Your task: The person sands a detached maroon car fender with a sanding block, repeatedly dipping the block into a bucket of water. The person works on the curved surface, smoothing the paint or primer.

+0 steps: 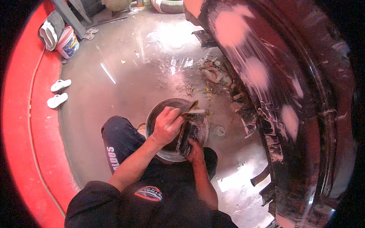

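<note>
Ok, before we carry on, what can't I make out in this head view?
Round basin: head view, much of its inside covered by the left hand and dark piece.
Right hand: head view, most fingers hidden behind the dark piece.
Tyre: head view, cut off by the top edge.
Long dark panel: head view, outer side lost in the black fisheye rim.
Floor scraps: head view, too small and blurred to identify.

Lettering (pixel 113 157) marks trousers (pixel 119 133), shirt (pixel 178 190) and bucket (pixel 69 42).
</note>
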Tool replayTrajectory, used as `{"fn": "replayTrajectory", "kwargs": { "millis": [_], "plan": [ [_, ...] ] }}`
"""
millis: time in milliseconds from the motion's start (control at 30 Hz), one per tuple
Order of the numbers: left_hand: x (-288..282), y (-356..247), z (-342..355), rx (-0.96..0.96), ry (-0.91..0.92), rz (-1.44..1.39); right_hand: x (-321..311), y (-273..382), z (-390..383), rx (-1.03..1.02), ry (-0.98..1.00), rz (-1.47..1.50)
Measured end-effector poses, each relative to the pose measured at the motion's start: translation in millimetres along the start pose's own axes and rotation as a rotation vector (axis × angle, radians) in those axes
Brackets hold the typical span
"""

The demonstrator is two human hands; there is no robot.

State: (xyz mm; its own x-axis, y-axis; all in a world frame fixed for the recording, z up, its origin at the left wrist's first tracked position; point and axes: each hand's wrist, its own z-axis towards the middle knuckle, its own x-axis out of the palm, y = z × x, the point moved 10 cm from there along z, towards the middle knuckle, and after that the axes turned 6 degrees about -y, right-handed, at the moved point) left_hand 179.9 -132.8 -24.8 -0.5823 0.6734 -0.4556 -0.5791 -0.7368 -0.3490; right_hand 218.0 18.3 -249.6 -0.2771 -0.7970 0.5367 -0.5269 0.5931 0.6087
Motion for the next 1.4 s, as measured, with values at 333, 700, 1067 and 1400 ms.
{"fn": "replayTrajectory", "kwargs": {
  "millis": [333,700,1067,1400],
  "plan": [
    [-7,47,3,-0.445,-0.157,-0.225,-33,-7,37,-0.090,-0.065,-0.317],
    [-12,85,-2,-0.727,-0.278,-0.399,-44,-12,42,-0.096,-0.244,-0.415],
    [11,98,-26,-0.843,-0.087,-0.195,-4,-1,39,-0.282,-0.134,-1.084],
    [11,108,-47,-0.937,-0.079,-0.153,18,-7,32,0.053,0.097,-0.323]
  ]
}}
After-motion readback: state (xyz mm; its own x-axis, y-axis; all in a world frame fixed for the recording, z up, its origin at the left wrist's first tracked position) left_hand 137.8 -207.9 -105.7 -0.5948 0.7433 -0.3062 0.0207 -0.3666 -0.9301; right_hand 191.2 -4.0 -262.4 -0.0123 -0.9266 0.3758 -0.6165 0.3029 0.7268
